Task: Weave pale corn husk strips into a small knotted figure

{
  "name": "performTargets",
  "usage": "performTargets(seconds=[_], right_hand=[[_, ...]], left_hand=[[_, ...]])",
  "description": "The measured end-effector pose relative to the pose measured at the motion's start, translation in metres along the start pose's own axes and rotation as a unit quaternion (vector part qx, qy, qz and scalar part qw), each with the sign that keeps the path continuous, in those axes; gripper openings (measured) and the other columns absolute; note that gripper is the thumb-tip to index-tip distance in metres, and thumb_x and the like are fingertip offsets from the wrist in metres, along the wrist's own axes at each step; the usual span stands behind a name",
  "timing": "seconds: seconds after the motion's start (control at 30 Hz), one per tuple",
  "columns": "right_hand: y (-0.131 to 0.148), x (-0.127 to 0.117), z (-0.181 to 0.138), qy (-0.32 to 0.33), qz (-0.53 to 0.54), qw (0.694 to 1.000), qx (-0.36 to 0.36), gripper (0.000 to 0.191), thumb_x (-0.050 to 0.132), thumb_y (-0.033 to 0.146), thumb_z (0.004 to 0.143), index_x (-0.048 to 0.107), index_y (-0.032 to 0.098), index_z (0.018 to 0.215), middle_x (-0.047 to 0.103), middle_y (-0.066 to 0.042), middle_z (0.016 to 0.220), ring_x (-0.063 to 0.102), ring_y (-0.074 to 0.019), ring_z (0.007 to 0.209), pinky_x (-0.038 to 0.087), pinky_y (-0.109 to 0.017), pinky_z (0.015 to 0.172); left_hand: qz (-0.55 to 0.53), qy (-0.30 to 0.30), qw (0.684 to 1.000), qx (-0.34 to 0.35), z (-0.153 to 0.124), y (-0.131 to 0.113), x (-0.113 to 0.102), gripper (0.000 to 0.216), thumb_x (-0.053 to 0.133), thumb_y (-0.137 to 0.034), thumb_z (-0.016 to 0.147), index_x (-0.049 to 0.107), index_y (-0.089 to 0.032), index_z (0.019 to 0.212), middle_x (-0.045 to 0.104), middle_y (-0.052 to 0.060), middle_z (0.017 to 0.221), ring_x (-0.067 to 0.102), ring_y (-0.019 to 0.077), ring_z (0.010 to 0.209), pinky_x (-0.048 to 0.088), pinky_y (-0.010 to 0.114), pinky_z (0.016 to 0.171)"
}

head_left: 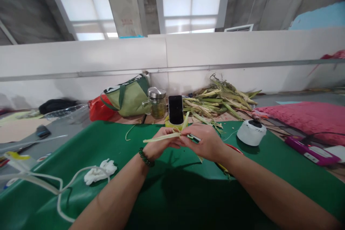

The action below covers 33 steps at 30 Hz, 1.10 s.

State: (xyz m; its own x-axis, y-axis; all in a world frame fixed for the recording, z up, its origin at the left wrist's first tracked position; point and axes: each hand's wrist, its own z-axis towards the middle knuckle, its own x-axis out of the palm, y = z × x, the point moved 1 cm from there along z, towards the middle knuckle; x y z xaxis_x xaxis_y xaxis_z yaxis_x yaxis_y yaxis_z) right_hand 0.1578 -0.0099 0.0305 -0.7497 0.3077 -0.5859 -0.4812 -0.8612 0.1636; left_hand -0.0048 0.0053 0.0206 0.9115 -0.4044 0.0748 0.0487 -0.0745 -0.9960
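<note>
Both of my hands meet above the green mat (172,187). My left hand (159,146), with a dark bead bracelet on its wrist, pinches a pale green leaf strip (161,138) that sticks out to the left. My right hand (206,142) is closed round the same strip where another piece bends upward; its fingers curl over the fold. Part of the strip is hidden inside my fingers.
A pile of green leaves (218,100) lies at the back by the white wall. A black phone (175,109), a glass jar (157,102), a green bag (129,95), a white tape roll (251,132), a pink cushion (304,116) and white cloth (99,172) are around.
</note>
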Motion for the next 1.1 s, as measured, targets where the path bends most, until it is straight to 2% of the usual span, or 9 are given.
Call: performTargets(seconds=[0.23,0.33,0.43,0.53,0.7,0.77,0.93,1.0,1.1], right_hand=[[-0.007,-0.003,0.003,0.012,0.036,0.998,-0.052,0.010,0.054,0.015,0.084,0.061,0.019,0.078,0.068,-0.002,0.072,0.058,-0.0131,0.068,0.046,-0.023,0.065],[-0.009,-0.007,0.005,0.044,0.066,0.996,-0.051,0.011,0.054,0.016,0.085,0.061,0.019,0.077,0.067,-0.002,0.072,0.057,-0.0133,0.070,0.046,-0.023,0.065],[-0.010,-0.010,0.006,0.077,0.077,0.993,-0.050,0.013,0.053,0.017,0.087,0.061,0.019,0.077,0.067,-0.002,0.073,0.057,-0.0136,0.072,0.046,-0.024,0.065],[-0.010,-0.014,0.007,0.091,0.086,0.991,-0.041,0.012,0.053,0.018,0.088,0.062,0.018,0.080,0.068,-0.003,0.076,0.059,-0.0133,0.073,0.047,-0.023,0.065],[-0.011,-0.019,0.010,0.108,0.151,0.983,0.014,0.013,0.051,0.021,0.090,0.063,0.017,0.088,0.069,-0.005,0.084,0.063,-0.0127,0.077,0.049,-0.024,0.069],[-0.014,-0.019,0.010,0.110,0.178,0.977,0.038,0.014,0.051,0.023,0.090,0.064,0.017,0.088,0.069,-0.005,0.084,0.063,-0.0130,0.077,0.049,-0.024,0.069],[-0.031,-0.016,0.006,0.060,0.208,0.971,0.103,0.012,0.055,0.024,0.086,0.063,0.016,0.082,0.067,-0.006,0.080,0.063,-0.0139,0.073,0.050,-0.024,0.064],[-0.034,-0.013,0.005,0.075,0.161,0.981,0.077,0.007,0.056,0.019,0.083,0.062,0.016,0.083,0.067,-0.006,0.082,0.062,-0.0146,0.074,0.051,-0.026,0.066],[-0.031,-0.008,0.004,0.112,0.058,0.992,0.002,0.016,0.057,0.013,0.078,0.061,0.016,0.093,0.064,-0.008,0.090,0.060,-0.0161,0.077,0.051,-0.029,0.068]], left_hand=[[-0.086,0.037,0.995,0.025,-0.004,0.002,-0.003,0.039,0.085,-0.037,0.048,0.069,-0.014,0.075,0.073,0.005,0.073,0.070,0.0194,0.068,0.053,0.026,0.064],[-0.120,0.090,0.989,0.011,-0.004,0.002,-0.006,0.040,0.077,-0.049,0.058,0.070,-0.014,0.077,0.073,0.008,0.077,0.070,0.0221,0.074,0.053,0.030,0.069],[-0.073,0.117,0.990,-0.014,-0.003,0.000,-0.008,0.046,0.067,-0.058,0.068,0.071,-0.013,0.079,0.073,0.011,0.078,0.069,0.0235,0.077,0.052,0.030,0.070],[-0.002,0.104,0.995,-0.010,-0.003,-0.003,-0.008,0.043,0.075,-0.052,0.063,0.070,-0.014,0.081,0.073,0.009,0.079,0.069,0.0217,0.077,0.051,0.028,0.068],[0.030,0.073,0.997,-0.020,-0.004,-0.005,-0.004,0.039,0.076,-0.050,0.062,0.069,-0.014,0.076,0.073,0.007,0.073,0.070,0.0198,0.074,0.050,0.025,0.066],[0.029,0.069,0.997,-0.030,-0.004,-0.005,-0.003,0.038,0.076,-0.050,0.062,0.069,-0.014,0.076,0.073,0.007,0.072,0.070,0.0197,0.074,0.050,0.024,0.064],[-0.037,0.027,0.998,-0.049,-0.001,-0.003,-0.008,0.034,0.080,-0.041,0.062,0.067,-0.011,0.073,0.073,0.009,0.071,0.069,0.0162,0.065,0.047,0.019,0.055],[-0.069,0.007,0.996,-0.061,0.000,-0.003,-0.011,0.028,0.078,-0.035,0.066,0.066,-0.010,0.071,0.073,0.009,0.069,0.068,0.0148,0.062,0.048,0.018,0.054],[-0.112,-0.017,0.991,-0.067,0.001,-0.004,-0.013,0.018,0.073,-0.026,0.073,0.063,-0.011,0.071,0.071,0.007,0.066,0.067,0.0123,0.058,0.048,0.017,0.052]])
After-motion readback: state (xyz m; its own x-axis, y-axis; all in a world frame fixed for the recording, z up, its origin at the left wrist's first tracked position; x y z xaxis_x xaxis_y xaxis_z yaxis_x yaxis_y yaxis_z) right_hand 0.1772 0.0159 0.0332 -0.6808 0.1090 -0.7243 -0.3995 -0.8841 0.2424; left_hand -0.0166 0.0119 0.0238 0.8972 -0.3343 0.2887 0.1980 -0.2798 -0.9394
